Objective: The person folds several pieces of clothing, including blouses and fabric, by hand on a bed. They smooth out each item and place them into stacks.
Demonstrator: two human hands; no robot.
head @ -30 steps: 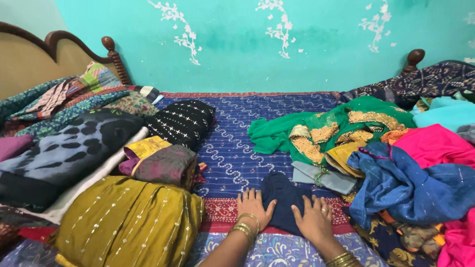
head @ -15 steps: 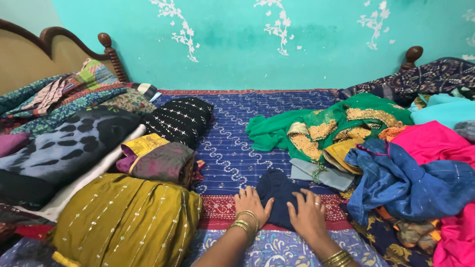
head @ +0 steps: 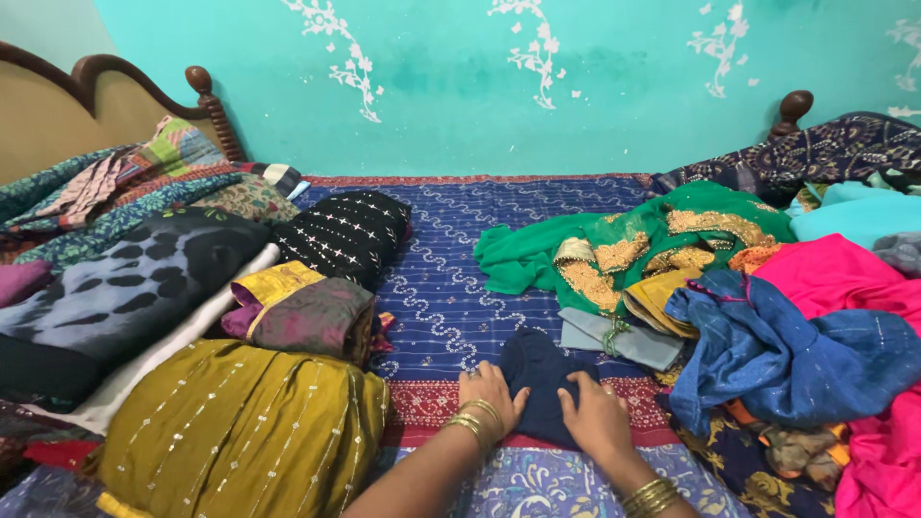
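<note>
A: What are the fingers doing?

B: On the left hand (head: 490, 395) they lie spread and flat, released, pressing the left edge of the dark navy cloth (head: 540, 379). The right hand (head: 595, 417) has its fingers curled down onto the cloth's right side, resting on it or perhaps pinching a fold; I cannot tell which. Gold bangles (head: 473, 425) sit on both wrists.

A: Where is that cloth?

B: On the bed, lying on the blue patterned bedspread (head: 451, 278) at its red border, between the two hands, close to the person.

A: How would it handle?

B: Judging by how it slumps, it is soft, light and limp, with nothing fragile about it. It would sag if lifted by one point, so the corners or a folded edge look like the best places to hold.

A: Around it?

B: To the left, a mustard garment (head: 249, 432) with pale dashes, a maroon and yellow folded piece (head: 307, 312), and a black roll with white crosses (head: 347, 233). To the right, a loose green and gold garment (head: 614, 251), a crumpled blue one (head: 787, 350) and a pink one (head: 835, 273).

A: Any packages, labels or signs?

B: None visible. Only white floral motifs (head: 532, 48) on the turquoise wall.
</note>
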